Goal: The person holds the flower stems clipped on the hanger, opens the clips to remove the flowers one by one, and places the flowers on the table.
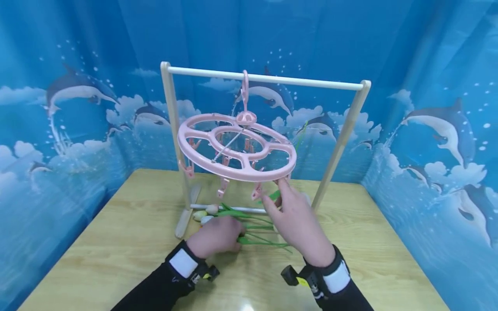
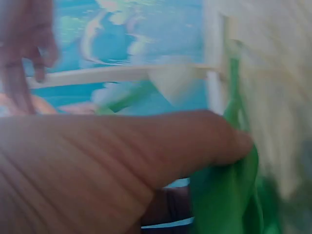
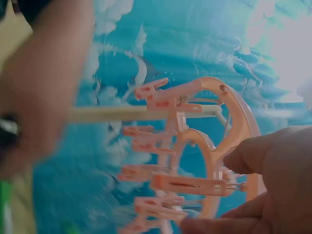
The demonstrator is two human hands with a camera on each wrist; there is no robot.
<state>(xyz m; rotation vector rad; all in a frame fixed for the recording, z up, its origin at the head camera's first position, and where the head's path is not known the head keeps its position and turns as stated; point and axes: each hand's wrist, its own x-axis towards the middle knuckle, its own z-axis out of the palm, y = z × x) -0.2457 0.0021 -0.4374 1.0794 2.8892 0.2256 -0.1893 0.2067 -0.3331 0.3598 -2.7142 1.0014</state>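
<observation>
A pink round clip hanger point(image 1: 237, 170) hangs by its hook from a rack's top bar, with several pink clothespins point(image 1: 223, 188) dangling below. My right hand point(image 1: 297, 216) reaches up to the hanger's near right rim, its index finger touching the underside. In the right wrist view, its thumb and fingers are spread beside a clothespin point(image 3: 195, 185). On the table lie several tulips point(image 1: 256, 227) with green stems and pale blossoms. Over them, my left hand point(image 1: 218, 237) pinches a tulip's green leaves and stem point(image 2: 226, 195). Behind my right hand shows another tulip's green leaf point(image 1: 275, 195).
The wooden rack point(image 1: 342, 142) stands on the light wood table point(image 1: 105, 255), with a low crossbar point(image 1: 249, 210) behind the tulips. Its left foot point(image 1: 183, 222) lies near the blossoms. A blue dolphin-print curtain point(image 1: 311, 39) surrounds the table's back and sides.
</observation>
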